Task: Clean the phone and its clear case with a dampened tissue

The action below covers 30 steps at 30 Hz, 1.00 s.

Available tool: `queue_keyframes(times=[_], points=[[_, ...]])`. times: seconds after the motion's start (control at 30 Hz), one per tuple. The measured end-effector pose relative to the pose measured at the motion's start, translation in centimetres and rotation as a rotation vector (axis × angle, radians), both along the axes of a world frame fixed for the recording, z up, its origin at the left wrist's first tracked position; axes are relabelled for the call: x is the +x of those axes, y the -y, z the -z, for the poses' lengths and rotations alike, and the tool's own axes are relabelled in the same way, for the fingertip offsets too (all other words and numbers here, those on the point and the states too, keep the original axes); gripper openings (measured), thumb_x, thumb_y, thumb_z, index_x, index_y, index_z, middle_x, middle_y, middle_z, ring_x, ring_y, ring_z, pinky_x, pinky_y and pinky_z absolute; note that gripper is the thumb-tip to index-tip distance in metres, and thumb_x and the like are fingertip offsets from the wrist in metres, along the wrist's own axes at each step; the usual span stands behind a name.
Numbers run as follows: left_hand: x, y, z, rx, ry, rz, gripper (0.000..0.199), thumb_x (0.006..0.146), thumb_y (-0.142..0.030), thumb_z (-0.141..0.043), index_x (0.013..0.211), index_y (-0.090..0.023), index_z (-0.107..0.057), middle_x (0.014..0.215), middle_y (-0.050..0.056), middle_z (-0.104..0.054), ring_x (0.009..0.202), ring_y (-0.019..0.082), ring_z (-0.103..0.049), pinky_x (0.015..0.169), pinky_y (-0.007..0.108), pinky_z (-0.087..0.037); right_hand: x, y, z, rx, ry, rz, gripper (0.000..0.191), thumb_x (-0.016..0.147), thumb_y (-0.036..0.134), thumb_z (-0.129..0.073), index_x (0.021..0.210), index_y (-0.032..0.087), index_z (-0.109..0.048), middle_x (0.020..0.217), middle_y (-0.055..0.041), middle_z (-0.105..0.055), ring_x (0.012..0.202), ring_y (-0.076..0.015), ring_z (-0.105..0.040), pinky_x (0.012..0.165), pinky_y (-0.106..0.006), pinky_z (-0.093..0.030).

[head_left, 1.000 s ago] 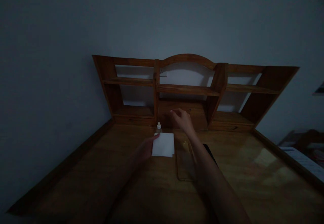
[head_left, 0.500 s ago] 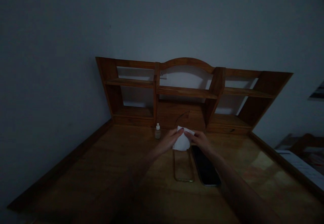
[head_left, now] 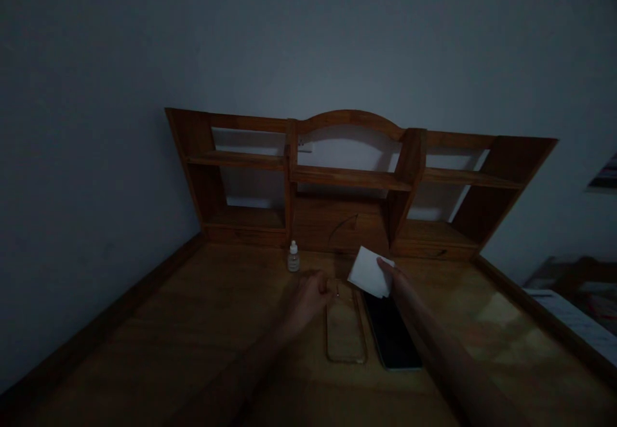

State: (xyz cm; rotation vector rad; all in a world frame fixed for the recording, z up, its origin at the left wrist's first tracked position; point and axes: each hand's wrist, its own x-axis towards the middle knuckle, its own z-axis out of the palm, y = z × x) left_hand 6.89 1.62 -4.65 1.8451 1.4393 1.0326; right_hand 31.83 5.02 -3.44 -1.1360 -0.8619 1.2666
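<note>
1. Hands working apart, with a gap between them and no contact, seen from the head camera looking forward and down over a wooden desk (head_left: 159, 350).
2. Pinching with the right hand (head_left: 395, 279) a white sheet (head_left: 369, 272) by its near corner — holding it tilted, overlapping the far end of a black smartphone (head_left: 391, 336) in this view, with any contact between the two impossible to tell.
3. Curling the left hand (head_left: 308, 301) loosely, fingers reaching toward the far end of a clear amber-tinted phone case (head_left: 344, 330) and ending just beside or on it — dim light hiding whether anything small is being held.
4. Lying flat on the desk just beside each other: the phone case on the left and the smartphone on the right, screen facing up, a pale edge showing at its near end.
5. Standing upright to the left of the left hand, toward the back of the desk: a small dropper bottle (head_left: 294, 258) with a white cap and pale contents.
6. Rising behind everything: a wooden hutch (head_left: 347, 179) with an arched top rail and open shelves — a wall socket (head_left: 304, 146) showing through its upper opening.
</note>
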Motion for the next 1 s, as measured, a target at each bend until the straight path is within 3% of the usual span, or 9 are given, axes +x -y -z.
queue_keyframes(times=[0.2,0.33,0.43,0.57,0.7,0.77,0.83,0.93,1.0], points=[[0.2,0.7,-1.4,-0.007,-0.003,-0.018,0.014,0.065,-0.011,-0.060,0.060,-0.021,-0.052,0.060,0.000,-0.048,0.063,0.016,-0.045,0.062,0.028,-0.025,-0.1,-0.2,0.8,0.026,-0.032,0.045,0.026,0.070,0.038,-0.072,0.087,0.019,-0.069,0.092,-0.0115,-0.075,0.080,-0.0267,-0.072,0.071,-0.037,-0.060],[0.3,-0.4,-1.5,-0.122,0.368,-0.029,0.013,0.062,-0.008,-0.065,0.064,-0.020,-0.059,0.061,0.001,-0.053,0.069,0.019,-0.053,0.069,0.029,-0.035,-0.1,0.0,1.1,0.051,0.005,0.047,0.027,0.072,0.039,-0.070,0.088,0.017,-0.069,0.091,-0.0118,-0.074,0.075,-0.0250,-0.072,0.065,-0.035,-0.060],[0.7,-0.6,-1.4,-0.220,0.575,0.009,0.017,0.067,-0.016,-0.069,0.084,-0.017,-0.065,0.082,0.007,-0.066,0.078,0.022,-0.061,0.074,0.032,-0.044,0.0,0.4,0.7,0.097,0.060,0.046,0.031,0.073,0.041,-0.069,0.093,0.017,-0.068,0.094,-0.0115,-0.074,0.078,-0.0250,-0.072,0.067,-0.035,-0.060],[1.2,0.5,-1.5,-0.378,0.878,0.091,0.029,0.072,-0.021,-0.071,0.100,-0.014,-0.065,0.106,0.013,-0.067,0.095,0.024,-0.064,0.089,0.038,-0.048,-0.4,1.7,-0.3,0.205,0.187,0.099,0.028,0.075,0.037,-0.067,0.097,0.019,-0.069,0.097,-0.0080,-0.073,0.092,-0.0284,-0.069,0.079,-0.039,-0.057],[2.0,1.2,-1.3,-0.477,1.108,0.209,0.018,0.069,-0.014,-0.073,0.087,-0.012,-0.070,0.106,0.014,-0.067,0.104,0.024,-0.061,0.102,0.036,-0.040,-2.3,3.9,-0.9,0.324,0.385,0.005,0.034,0.069,0.018,-0.067,0.103,0.025,-0.073,0.105,-0.0045,-0.072,0.110,-0.0313,-0.062,0.100,-0.043,-0.046],[2.4,1.0,-1.1,-0.465,1.137,0.261,0.012,0.070,-0.013,-0.072,0.082,-0.011,-0.071,0.102,0.013,-0.068,0.104,0.023,-0.060,0.103,0.035,-0.039,-3.4,4.7,-0.6,0.550,0.673,-0.206,0.052,0.073,0.009,-0.056,0.119,0.031,-0.065,0.127,-0.0003,-0.062,0.126,-0.0254,-0.052,0.112,-0.042,-0.035],[2.7,0.8,-1.1,-0.417,1.161,0.283,0.012,0.073,-0.014,-0.070,0.084,-0.012,-0.071,0.103,0.012,-0.068,0.105,0.022,-0.060,0.102,0.033,-0.039,-4.4,5.0,-0.2,0.698,0.881,-0.312,0.063,0.077,0.006,-0.047,0.134,0.031,-0.053,0.140,0.0012,-0.051,0.135,-0.0216,-0.041,0.116,-0.045,-0.027],[3.1,1.1,-1.3,-0.436,1.172,0.279,0.025,0.077,-0.025,-0.069,0.101,-0.016,-0.069,0.112,0.010,-0.066,0.107,0.021,-0.060,0.097,0.031,-0.043,-5.0,5.1,0.2,0.761,1.020,-0.344,0.066,0.085,0.007,-0.039,0.147,0.028,-0.032,0.151,-0.0005,-0.035,0.141,-0.0203,-0.029,0.117,-0.047,-0.025],[3.5,1.7,-1.8,-0.528,1.166,0.263,0.037,0.082,-0.036,-0.065,0.115,-0.022,-0.064,0.118,0.009,-0.065,0.107,0.021,-0.061,0.090,0.032,-0.048,-5.1,5.1,0.1,0.758,1.021,-0.342,0.065,0.090,0.010,-0.036,0.151,0.027,-0.020,0.155,-0.0006,-0.026,0.143,-0.0196,-0.024,0.117,-0.046,-0.026]])
